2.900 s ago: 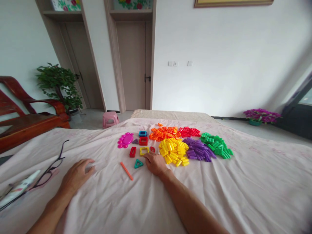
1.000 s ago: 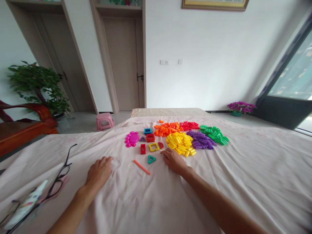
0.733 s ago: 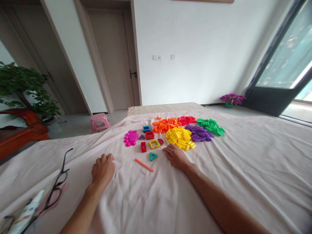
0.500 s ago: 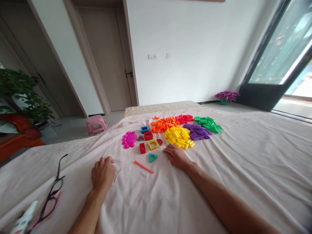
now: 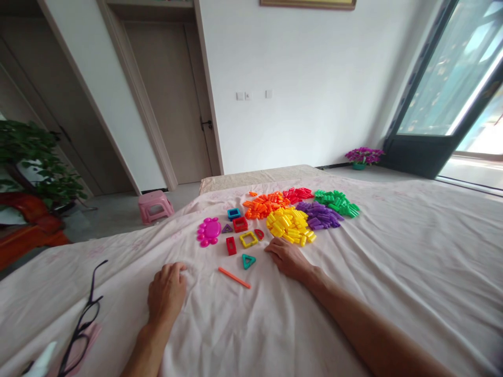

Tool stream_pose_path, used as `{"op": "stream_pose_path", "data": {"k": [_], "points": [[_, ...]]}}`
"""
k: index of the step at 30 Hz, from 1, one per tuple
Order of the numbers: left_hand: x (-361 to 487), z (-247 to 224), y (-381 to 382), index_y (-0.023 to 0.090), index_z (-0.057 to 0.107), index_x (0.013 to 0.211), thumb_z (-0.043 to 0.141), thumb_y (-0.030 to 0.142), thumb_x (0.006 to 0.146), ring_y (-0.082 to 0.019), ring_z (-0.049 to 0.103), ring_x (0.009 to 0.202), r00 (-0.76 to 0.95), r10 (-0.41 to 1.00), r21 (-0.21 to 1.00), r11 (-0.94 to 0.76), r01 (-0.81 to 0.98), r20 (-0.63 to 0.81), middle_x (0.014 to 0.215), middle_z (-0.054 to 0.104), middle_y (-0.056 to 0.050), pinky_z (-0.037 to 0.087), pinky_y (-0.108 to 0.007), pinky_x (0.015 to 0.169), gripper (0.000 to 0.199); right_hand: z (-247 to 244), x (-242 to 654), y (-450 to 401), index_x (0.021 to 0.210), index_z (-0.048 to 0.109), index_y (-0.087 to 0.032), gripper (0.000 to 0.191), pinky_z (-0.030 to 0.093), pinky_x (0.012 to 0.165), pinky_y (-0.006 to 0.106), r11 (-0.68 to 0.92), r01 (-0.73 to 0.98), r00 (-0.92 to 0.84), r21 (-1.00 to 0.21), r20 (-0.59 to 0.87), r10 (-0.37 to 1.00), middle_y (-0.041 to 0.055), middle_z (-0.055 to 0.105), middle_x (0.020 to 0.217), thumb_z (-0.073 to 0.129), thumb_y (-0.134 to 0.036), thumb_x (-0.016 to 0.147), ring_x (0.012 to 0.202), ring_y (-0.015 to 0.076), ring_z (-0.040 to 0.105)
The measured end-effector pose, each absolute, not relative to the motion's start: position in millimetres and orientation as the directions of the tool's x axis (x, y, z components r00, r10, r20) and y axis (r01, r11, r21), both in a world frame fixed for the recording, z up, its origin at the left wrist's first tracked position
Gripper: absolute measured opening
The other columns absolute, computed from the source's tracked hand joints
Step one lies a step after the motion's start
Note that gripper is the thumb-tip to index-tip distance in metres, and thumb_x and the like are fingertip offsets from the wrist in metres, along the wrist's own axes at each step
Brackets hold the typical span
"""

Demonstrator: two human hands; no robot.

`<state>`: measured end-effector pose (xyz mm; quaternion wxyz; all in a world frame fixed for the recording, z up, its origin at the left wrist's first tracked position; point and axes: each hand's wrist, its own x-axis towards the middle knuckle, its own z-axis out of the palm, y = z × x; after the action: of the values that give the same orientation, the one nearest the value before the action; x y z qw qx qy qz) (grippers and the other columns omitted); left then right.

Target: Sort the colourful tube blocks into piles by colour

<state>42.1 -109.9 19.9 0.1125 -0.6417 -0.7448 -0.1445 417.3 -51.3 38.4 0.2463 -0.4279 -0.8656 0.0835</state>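
Observation:
My left hand (image 5: 167,293) rests on the pale cloth, fingers curled under, left of an orange stick (image 5: 234,277); whether anything is under the fingers is hidden. My right hand (image 5: 286,256) lies with bent fingers just in front of the yellow pieces (image 5: 290,225), right of a teal triangle (image 5: 248,261). Beyond are piles of orange (image 5: 265,205), red (image 5: 298,195), purple (image 5: 322,215) and green pieces (image 5: 338,202). A magenta paw shape (image 5: 210,231), a yellow square frame (image 5: 248,240), a red rectangle (image 5: 231,246) and a blue frame (image 5: 233,213) lie between the hands, farther back.
Black glasses (image 5: 80,327) and a white tube (image 5: 43,361) lie at the near left of the cloth (image 5: 412,272). Past its edge stand a pink stool (image 5: 155,206), a leafy plant (image 5: 35,162) and a pot of purple flowers (image 5: 363,156).
The view has tilted slightly upward, so the table and both hands appear a little lower. Neither hand has visibly moved on the cloth, and the pieces lie as before.

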Motion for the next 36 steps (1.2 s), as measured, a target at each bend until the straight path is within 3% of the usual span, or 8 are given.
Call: {"op": "stream_pose_path", "data": {"k": [21, 36], "points": [[37, 14, -107, 0.020, 0.067, 0.105, 0.039, 0.017, 0.088, -0.023, 0.064, 0.101, -0.081, 0.916, 0.126, 0.034, 0.991, 0.392, 0.114, 0.069, -0.009, 0.045, -0.034, 0.088, 0.033, 43, 415, -51, 0.103, 0.069, -0.021, 0.027, 0.044, 0.089, 0.030, 0.604, 0.716, -0.509, -0.351, 0.330, 0.795, 0.0072, 0.064, 0.102, 0.045, -0.014, 0.093, 0.097, 0.0182, 0.057], [37, 10, -107, 0.020, 0.065, 0.106, 0.038, 0.017, 0.089, -0.020, 0.063, 0.104, -0.106, 0.924, 0.152, 0.052, 0.987, 0.367, 0.115, 0.068, -0.006, 0.045, -0.032, 0.093, 0.033, 42, 416, -51, 0.106, 0.068, -0.022, 0.025, 0.044, 0.088, 0.028, 0.588, 0.737, -0.508, -0.334, 0.301, 0.807, 0.0069, 0.063, 0.103, 0.046, -0.016, 0.094, 0.098, 0.0183, 0.057]]}}
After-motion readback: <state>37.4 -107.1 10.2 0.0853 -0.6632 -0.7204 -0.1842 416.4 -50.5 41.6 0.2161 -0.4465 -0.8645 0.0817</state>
